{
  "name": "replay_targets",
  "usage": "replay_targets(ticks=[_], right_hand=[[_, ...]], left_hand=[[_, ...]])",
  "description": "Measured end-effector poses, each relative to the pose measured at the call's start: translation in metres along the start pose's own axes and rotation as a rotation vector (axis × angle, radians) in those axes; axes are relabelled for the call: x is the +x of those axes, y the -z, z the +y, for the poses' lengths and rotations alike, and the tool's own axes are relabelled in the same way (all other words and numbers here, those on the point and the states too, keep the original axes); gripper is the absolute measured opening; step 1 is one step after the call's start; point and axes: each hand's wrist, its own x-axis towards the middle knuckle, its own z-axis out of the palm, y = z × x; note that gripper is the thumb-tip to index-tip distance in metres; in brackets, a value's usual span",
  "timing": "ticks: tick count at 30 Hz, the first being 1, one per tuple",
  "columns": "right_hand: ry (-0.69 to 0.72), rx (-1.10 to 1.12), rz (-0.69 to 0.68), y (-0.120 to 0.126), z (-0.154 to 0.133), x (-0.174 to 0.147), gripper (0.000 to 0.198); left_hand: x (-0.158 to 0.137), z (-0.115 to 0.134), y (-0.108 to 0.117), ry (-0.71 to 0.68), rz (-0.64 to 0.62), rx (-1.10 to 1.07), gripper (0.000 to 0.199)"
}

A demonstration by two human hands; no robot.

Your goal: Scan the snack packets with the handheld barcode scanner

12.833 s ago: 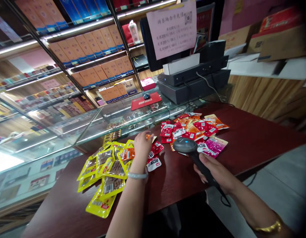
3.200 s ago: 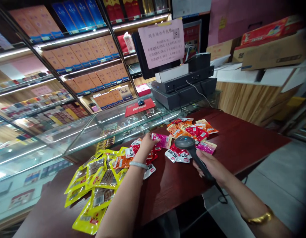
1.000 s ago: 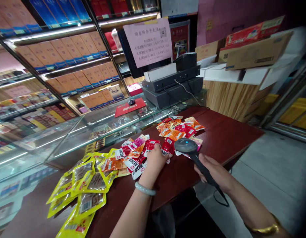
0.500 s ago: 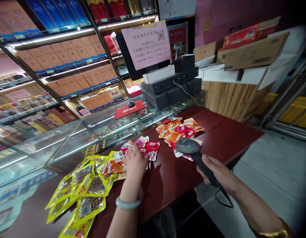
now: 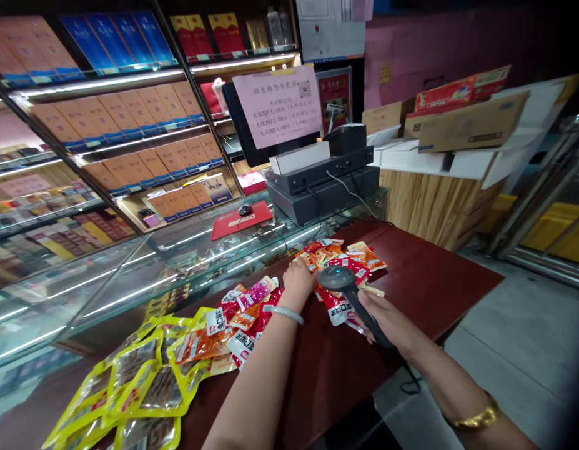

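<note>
My right hand [image 5: 387, 322] is closed around the handle of a black barcode scanner [image 5: 337, 279], its head over the right-hand pile of small snack packets [image 5: 359, 271]. At the left edge of that pile, my left hand [image 5: 298, 279] reaches in, back of the hand up. Its fingers bend down by the orange packets, and the fingertips are hidden, so its grip does not show. Left of my forearm lies a second group of red, orange and purple snack packets [image 5: 258, 292]. Larger yellow-edged snack bags [image 5: 162, 390] overlap beside them at the lower left.
Behind the dark red counter [image 5: 434, 262] stand a glass display case [image 5: 177, 250], a cash drawer [image 5: 324, 194] and a monitor with a pink paper notice [image 5: 280, 103]. A mouse [image 5: 245, 210] sits on a red mat [image 5: 223, 226]. Cardboard boxes [image 5: 471, 125] are stacked at the right.
My left hand has moved right and away from me, from the left packets to the right pile. The scanner has shifted slightly left in my right hand, and a blue light shows on its head.
</note>
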Motion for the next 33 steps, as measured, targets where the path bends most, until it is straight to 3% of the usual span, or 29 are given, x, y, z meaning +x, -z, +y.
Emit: replay_targets(ticks=[4,8,10,15,20,28,31,33], right_hand=[[-0.017,0.029,0.019,0.003,0.003,0.007,0.059],[-0.005,0.007,0.018,0.006,0.003,0.009,0.059],[0.002,-0.007,0.029,0.005,0.000,0.009,0.060],[0.014,0.006,0.013,-0.003,-0.012,0.004,0.060],[0.023,0.008,-0.051,-0.015,-0.016,0.000,0.058],[0.014,0.057,-0.093,-0.031,-0.007,-0.007,0.055],[0.006,0.081,-0.101,-0.032,-0.008,-0.016,0.056],[-0.005,0.106,-0.097,-0.027,-0.008,-0.024,0.056]], left_hand=[[0.007,0.008,-0.002,-0.024,-0.092,0.071,0.057],[-0.004,-0.003,0.004,-0.137,-0.088,0.059,0.046],[-0.012,-0.018,0.009,-0.125,-0.043,-0.058,0.040],[-0.026,-0.063,0.009,0.089,0.062,-0.556,0.033],[-0.044,-0.090,0.001,0.072,0.078,-0.865,0.029],[-0.077,-0.094,0.009,0.111,0.048,-0.885,0.035],[-0.091,-0.107,0.026,0.144,0.019,-0.713,0.033],[-0.099,-0.117,0.039,0.223,0.130,-0.477,0.033]])
